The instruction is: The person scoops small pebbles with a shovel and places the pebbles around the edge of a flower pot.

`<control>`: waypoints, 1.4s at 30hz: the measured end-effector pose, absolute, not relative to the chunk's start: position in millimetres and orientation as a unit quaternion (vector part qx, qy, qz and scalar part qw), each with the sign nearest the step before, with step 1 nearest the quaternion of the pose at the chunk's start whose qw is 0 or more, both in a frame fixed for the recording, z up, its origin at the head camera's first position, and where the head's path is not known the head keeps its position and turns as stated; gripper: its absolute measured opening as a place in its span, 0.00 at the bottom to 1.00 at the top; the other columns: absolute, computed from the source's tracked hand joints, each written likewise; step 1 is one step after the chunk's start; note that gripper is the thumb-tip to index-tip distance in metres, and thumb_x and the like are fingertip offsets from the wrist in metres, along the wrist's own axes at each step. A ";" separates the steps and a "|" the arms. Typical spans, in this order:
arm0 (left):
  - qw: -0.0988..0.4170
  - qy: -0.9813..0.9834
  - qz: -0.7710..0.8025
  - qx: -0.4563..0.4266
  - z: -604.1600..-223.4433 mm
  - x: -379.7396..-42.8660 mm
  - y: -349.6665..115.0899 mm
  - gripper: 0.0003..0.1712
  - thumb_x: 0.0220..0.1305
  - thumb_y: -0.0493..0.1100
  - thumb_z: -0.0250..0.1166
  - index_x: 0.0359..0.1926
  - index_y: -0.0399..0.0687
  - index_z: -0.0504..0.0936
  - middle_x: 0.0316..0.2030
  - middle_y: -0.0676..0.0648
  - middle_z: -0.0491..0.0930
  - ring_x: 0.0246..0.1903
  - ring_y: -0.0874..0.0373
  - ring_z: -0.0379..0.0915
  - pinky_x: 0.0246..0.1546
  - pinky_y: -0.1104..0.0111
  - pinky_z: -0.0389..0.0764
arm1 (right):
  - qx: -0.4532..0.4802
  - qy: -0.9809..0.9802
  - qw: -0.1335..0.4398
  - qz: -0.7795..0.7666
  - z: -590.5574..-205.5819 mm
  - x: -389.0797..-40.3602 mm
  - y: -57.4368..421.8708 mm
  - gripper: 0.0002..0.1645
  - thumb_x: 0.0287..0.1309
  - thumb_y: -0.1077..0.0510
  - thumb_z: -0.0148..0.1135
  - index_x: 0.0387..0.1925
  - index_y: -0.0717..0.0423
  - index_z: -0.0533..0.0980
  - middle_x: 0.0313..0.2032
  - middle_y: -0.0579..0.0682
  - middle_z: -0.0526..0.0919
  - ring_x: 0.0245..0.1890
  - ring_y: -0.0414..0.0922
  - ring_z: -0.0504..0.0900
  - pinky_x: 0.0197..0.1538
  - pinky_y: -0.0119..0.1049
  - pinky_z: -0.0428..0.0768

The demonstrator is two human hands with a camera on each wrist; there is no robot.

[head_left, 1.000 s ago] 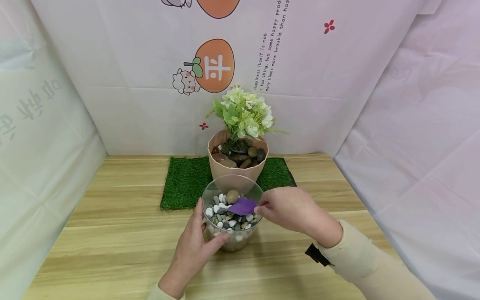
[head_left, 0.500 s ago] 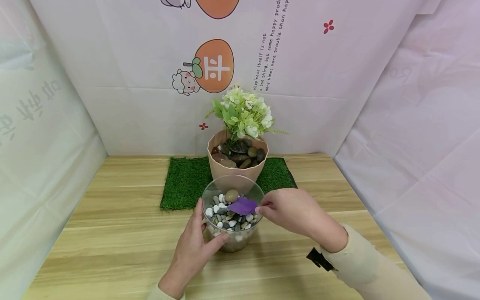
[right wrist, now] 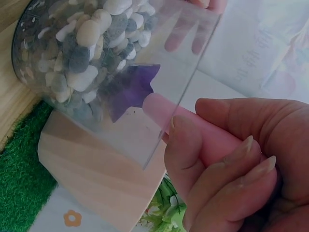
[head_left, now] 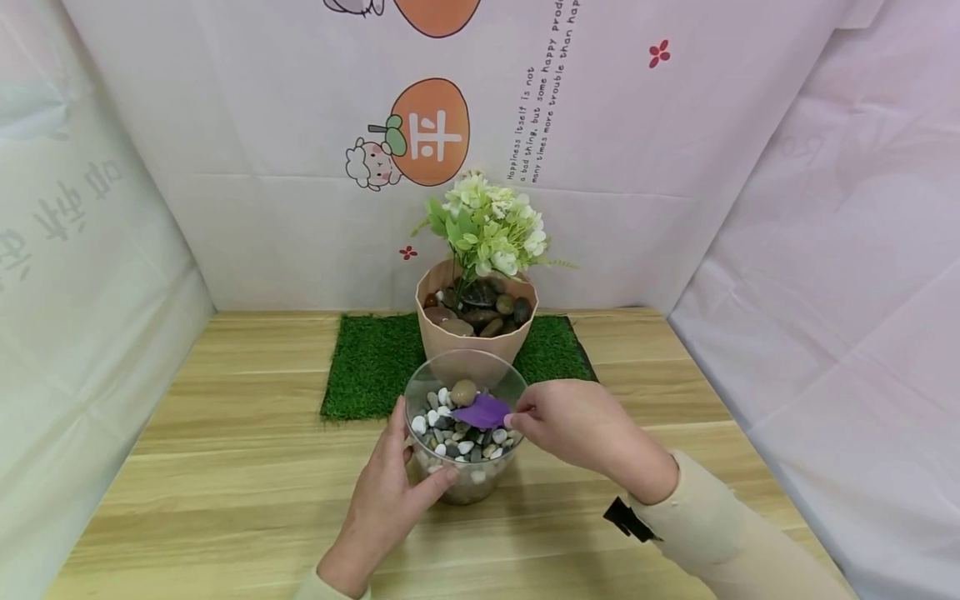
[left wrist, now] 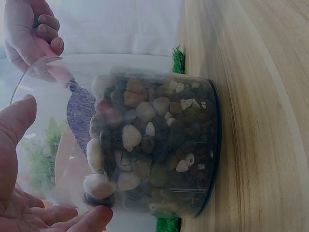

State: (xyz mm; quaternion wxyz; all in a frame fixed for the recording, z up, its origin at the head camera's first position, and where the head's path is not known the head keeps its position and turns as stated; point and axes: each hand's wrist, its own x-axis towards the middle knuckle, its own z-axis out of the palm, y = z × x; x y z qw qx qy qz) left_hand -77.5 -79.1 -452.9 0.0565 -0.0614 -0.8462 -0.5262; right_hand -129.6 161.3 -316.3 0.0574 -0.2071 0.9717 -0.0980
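A clear round plastic container (head_left: 467, 493) of white, grey and dark pebbles (left wrist: 145, 130) stands upright in the middle of the wooden table. My left hand (head_left: 384, 492) holds its left side, thumb at the front and fingers round the outside. My right hand (head_left: 573, 425) grips the pink handle (right wrist: 212, 135) of a small shovel, fingers curled round it. The handle slants over the rim. The shovel's purple blade (head_left: 482, 412) is inside, tip down against the pebbles. A larger brown stone (head_left: 463, 392) lies on top, beside the blade.
Right behind the container, a pale pink flowerpot (head_left: 442, 343) holds large dark stones and white-green flowers (head_left: 495, 225). It stands on a green artificial grass mat (head_left: 367, 367). White printed cloth (head_left: 300, 233) encloses the table (head_left: 240, 467) at the back and sides.
My right hand and the shovel have shifted slightly left, the blade sliding a little over the pebbles. The left hand and container have stayed in place.
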 end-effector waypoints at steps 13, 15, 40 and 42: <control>0.054 -0.848 -0.524 -0.058 -452.0 -76.6 -78.3 0.69 0.59 0.58 0.78 0.85 0.45 0.40 0.80 0.35 0.53 0.73 0.40 0.65 0.68 0.53 0.78 | -0.203 0.971 0.041 -0.117 -315.4 -127.7 164.9 0.10 0.68 0.44 0.68 0.35 0.41 0.88 0.26 0.31 0.83 0.23 0.32 0.75 0.32 0.35 0.80; 0.052 -0.848 -0.524 -0.056 -452.1 -76.6 -78.5 0.69 0.59 0.58 0.78 0.85 0.46 0.40 0.80 0.35 0.53 0.73 0.40 0.65 0.69 0.54 0.77 | -0.202 0.971 0.041 -0.119 -317.5 -128.6 164.1 0.10 0.69 0.44 0.68 0.35 0.41 0.88 0.25 0.31 0.82 0.23 0.32 0.75 0.31 0.34 0.79; 0.057 -0.852 -0.517 -0.059 -451.6 -76.7 -77.9 0.69 0.60 0.59 0.77 0.85 0.46 0.40 0.80 0.35 0.55 0.72 0.41 0.67 0.68 0.54 0.79 | -0.226 0.965 0.002 -0.135 -328.4 -130.7 153.6 0.11 0.70 0.46 0.66 0.34 0.44 0.87 0.19 0.33 0.76 0.18 0.34 0.70 0.25 0.32 0.74; 0.056 -0.852 -0.517 -0.060 -451.5 -76.9 -77.9 0.69 0.60 0.59 0.77 0.85 0.45 0.40 0.80 0.35 0.55 0.72 0.41 0.67 0.68 0.54 0.79 | -0.227 0.964 -0.002 -0.135 -328.4 -130.8 151.5 0.11 0.70 0.46 0.67 0.34 0.44 0.87 0.20 0.33 0.77 0.18 0.33 0.70 0.25 0.32 0.75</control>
